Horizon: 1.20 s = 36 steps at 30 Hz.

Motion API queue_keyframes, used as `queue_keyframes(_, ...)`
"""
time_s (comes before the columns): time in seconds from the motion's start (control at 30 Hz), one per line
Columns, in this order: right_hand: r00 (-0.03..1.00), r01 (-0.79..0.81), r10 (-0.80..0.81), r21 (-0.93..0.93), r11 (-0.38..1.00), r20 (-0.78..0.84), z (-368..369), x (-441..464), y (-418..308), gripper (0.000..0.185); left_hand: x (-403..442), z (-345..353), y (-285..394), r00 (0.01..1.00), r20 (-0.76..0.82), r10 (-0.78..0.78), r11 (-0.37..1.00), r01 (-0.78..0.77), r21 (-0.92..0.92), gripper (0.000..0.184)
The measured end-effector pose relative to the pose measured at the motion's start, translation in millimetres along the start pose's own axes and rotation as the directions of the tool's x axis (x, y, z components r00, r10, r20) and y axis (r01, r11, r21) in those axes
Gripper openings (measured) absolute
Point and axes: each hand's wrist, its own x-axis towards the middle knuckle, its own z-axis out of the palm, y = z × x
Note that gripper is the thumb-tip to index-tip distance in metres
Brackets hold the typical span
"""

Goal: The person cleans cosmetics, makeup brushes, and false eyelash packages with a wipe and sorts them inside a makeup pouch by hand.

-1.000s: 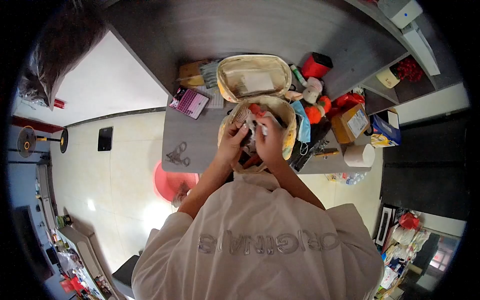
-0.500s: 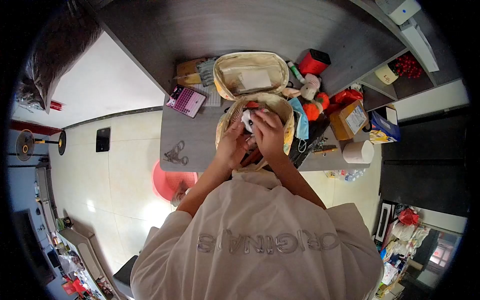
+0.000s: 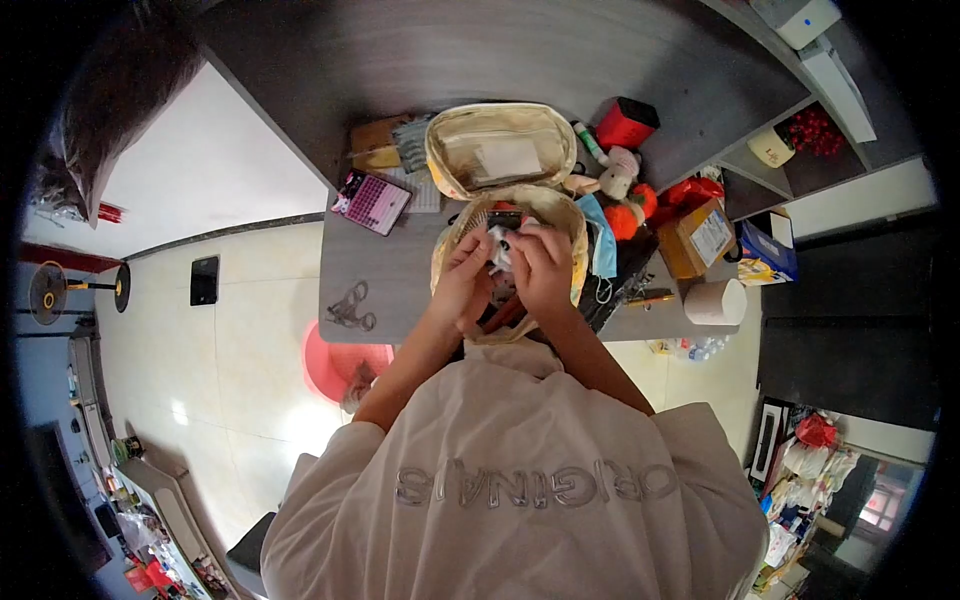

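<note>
An open fabric bag (image 3: 439, 262) with a pale lining stands on the grey desk, its lid (image 3: 436, 160) folded back toward the desk's rear panel. Over the bag's opening, my left hand (image 3: 463, 283) and my right hand (image 3: 540, 268) pinch a small white item with black spots (image 3: 500, 250) between their fingertips. What exactly it is cannot be made out. Below the hands the bag holds several things, among them a brush (image 3: 480, 222), partly hidden by my fingers.
Left of the bag are a pink calculator-like pad (image 3: 374, 202) and a clear looped item (image 3: 352, 306). To its right lie a blue mask (image 3: 602, 238), an orange fluffy item (image 3: 625, 220), a cardboard box (image 3: 700, 240) and a white roll (image 3: 716, 302). A pink basin (image 3: 335, 365) sits below the desk.
The white item has come into clearer view between my fingertips. My right hand has shifted slightly, and both hands stay over the bag. The camera view has moved a little.
</note>
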Motion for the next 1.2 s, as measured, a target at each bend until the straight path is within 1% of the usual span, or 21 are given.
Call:
queue_keyframes(0.03,1.000,-0.016,0.016,-0.020,1.000,-0.024,2,3,2,0.012,-1,-2,-1,1.000,-0.003,-0.019,0.999,0.019,0.035,0.030)
queue_keyframes(0.13,0.994,-0.111,0.111,-0.040,0.993,0.008,13,3,11,0.013,-6,6,-3,0.992,-0.095,-0.085,0.993,0.076,-0.089,0.032)
queue_keyframes(0.23,0.982,-0.059,0.058,0.003,0.998,0.183,16,-8,9,0.013,-6,-4,3,0.992,0.041,-0.121,0.934,0.128,-0.334,0.036)
queue_keyframes(0.33,0.962,-0.021,0.001,0.069,0.997,0.272,12,-17,0,0.014,-6,-2,1,0.989,-0.084,-0.121,0.931,0.084,-0.355,0.035)
queue_keyframes(0.47,0.949,0.032,-0.028,-0.007,0.999,0.314,13,-38,-1,0.014,6,-29,-17,0.986,-0.115,-0.123,0.975,0.098,-0.201,0.027)
queue_keyframes(0.53,0.969,-0.065,0.059,0.020,0.998,0.241,12,-42,-1,0.013,11,-39,-28,0.974,-0.175,-0.146,0.982,0.122,-0.142,0.022)
queue_keyframes(0.57,0.974,-0.111,0.101,0.035,0.993,0.204,12,-43,-1,0.013,13,-45,-31,0.977,-0.164,-0.139,0.984,0.117,-0.135,0.022)
queue_keyframes(0.6,0.953,-0.253,0.234,0.075,0.965,0.194,12,-45,3,0.015,13,-47,-29,0.979,-0.153,-0.131,0.985,0.112,-0.129,0.022)
queue_keyframes(0.63,0.912,-0.387,0.362,0.117,0.914,0.190,13,-49,8,0.018,12,-48,-29,0.982,-0.143,-0.123,0.987,0.106,-0.124,0.022)
queue_keyframes(0.67,0.855,-0.511,0.481,0.159,0.845,0.192,16,-53,13,0.022,12,-47,-32,0.975,-0.196,-0.100,0.994,0.089,-0.065,0.018)
queue_keyframes(0.73,0.821,-0.566,0.524,0.207,0.798,0.225,25,-65,22,0.028,5,-25,-27,0.953,-0.298,-0.042,0.997,0.062,0.055,0.014)
queue_keyframes(0.77,0.803,-0.592,0.544,0.231,0.772,0.242,29,-70,25,0.031,5,-22,-26,0.959,-0.282,-0.026,0.997,0.046,0.065,0.014)
queue_keyframes(0.83,0.708,-0.700,0.615,0.456,0.549,0.347,39,-76,27,0.037,6,-19,-25,0.969,-0.248,0.004,0.997,0.017,0.081,0.015)
queue_keyframes(0.87,0.660,-0.730,0.632,0.545,0.412,0.407,41,-80,29,0.041,6,-21,-28,0.959,-0.279,0.050,0.984,0.001,0.180,0.016)
queue_keyframes(0.93,0.655,-0.754,0.642,0.385,0.532,0.398,27,-64,19,0.039,7,-24,-36,0.934,-0.323,0.153,0.928,-0.023,0.373,0.020)
queue_keyframes(0.97,0.655,-0.755,0.645,0.299,0.584,0.394,22,-59,16,0.038,6,-24,-36,0.944,-0.311,0.105,0.937,0.011,0.350,0.021)
queue_keyframes(1.03,0.689,-0.724,0.657,0.255,0.641,0.304,28,-65,23,0.035,3,-19,-34,0.958,-0.286,0.007,0.948,0.085,0.307,0.023)
queue_keyframes(1.07,0.706,-0.708,0.660,0.229,0.668,0.257,30,-68,26,0.034,3,-19,-35,0.963,-0.258,0.075,0.905,0.043,0.423,0.023)
queue_keyframes(1.13,0.670,-0.741,0.687,0.321,0.590,0.282,22,-60,24,0.033,4,-21,-38,0.964,-0.176,0.199,0.773,-0.044,0.633,0.024)
queue_keyframes(1.17,0.652,-0.753,0.698,0.366,0.547,0.297,19,-57,23,0.032,4,-22,-39,0.962,-0.187,0.199,0.759,-0.030,0.651,0.024)
queue_keyframes(1.2,0.672,-0.739,0.678,0.328,0.589,0.296,22,-59,27,0.032,4,-22,-39,0.960,-0.197,0.199,0.744,-0.017,0.668,0.025)
